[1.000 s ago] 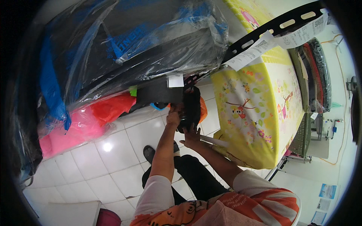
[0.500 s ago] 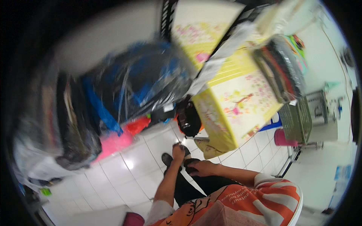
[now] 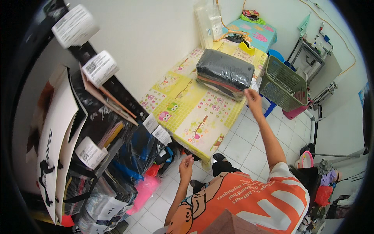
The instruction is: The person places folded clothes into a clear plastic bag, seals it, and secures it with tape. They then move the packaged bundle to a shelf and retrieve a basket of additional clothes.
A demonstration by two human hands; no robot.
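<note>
My right hand [image 3: 253, 98] reaches out to the near corner of a stack of folded clothes wrapped in dark clear plastic [image 3: 225, 73], which lies on a table with a yellow patterned cloth [image 3: 183, 113]. Its fingers touch or nearly touch the bundle's edge; a grip is not visible. My left hand [image 3: 186, 163] hangs loosely curled below the table's front edge, close to plastic-wrapped bags [image 3: 132, 156] on the floor, and holds nothing that I can see.
A green mesh basket [image 3: 282, 84] stands right of the table. A yellow tape dispenser [image 3: 245, 46] sits behind the bundle. Shelves at left carry label rolls [image 3: 99, 66] and paper bags [image 3: 58, 128]. White tiled floor [image 3: 249, 140] lies beneath.
The view has swung up from the floor bags to the table. Both hands have left the dark item near the table's edge; my right hand now stretches toward the wrapped bundle.
</note>
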